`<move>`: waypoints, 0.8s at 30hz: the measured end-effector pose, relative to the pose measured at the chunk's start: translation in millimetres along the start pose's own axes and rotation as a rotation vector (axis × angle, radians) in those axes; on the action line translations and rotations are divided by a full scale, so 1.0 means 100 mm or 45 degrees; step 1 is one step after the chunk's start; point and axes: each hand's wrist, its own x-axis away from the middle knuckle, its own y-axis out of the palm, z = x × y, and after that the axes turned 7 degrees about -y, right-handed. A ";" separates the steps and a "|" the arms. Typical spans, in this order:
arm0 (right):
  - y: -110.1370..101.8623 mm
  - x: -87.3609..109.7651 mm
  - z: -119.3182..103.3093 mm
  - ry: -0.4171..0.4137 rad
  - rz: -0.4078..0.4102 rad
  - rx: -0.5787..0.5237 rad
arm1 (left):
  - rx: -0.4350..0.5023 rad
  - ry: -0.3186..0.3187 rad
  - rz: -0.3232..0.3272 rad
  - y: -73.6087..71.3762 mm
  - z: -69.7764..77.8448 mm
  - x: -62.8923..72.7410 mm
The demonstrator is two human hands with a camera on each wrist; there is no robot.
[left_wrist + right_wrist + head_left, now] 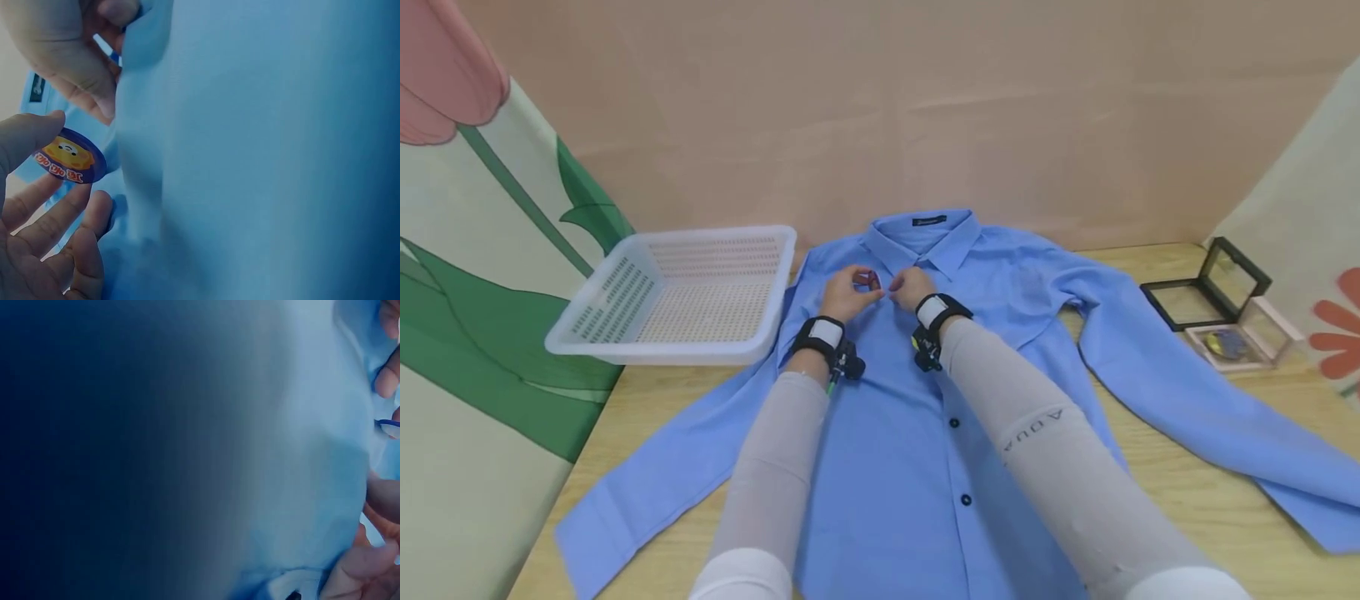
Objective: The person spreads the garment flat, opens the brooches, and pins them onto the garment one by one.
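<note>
A light blue button-up shirt lies spread face up, collar away from me, sleeves out to both sides. Between the thumb and fingertips of my left hand is a round badge, dark-rimmed with a yellow cartoon face and lettering; it stands tilted beside the cloth. My right hand, just below the collar, pinches the shirt's cloth with curled fingers; in the left wrist view its fingers sit at the fabric edge. Only the badge's edge shows in the right wrist view. Part of the right hand's grip is hidden by cloth.
A white perforated plastic basket stands at the left, next to the shirt's shoulder. At the right, an open black-framed case stands beside an open pale pink case with a round item in it. A curtain backs the wooden table.
</note>
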 end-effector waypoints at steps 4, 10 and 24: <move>0.02 -0.02 -0.01 -0.007 0.033 0.088 | -0.059 0.008 -0.007 0.03 -0.01 -0.01; 0.04 -0.02 -0.01 -0.035 0.072 0.093 | -0.056 0.005 -0.038 0.05 -0.04 -0.02; -0.03 0.02 0.02 -0.208 0.147 0.050 | -0.056 0.103 -0.032 0.05 -0.04 -0.08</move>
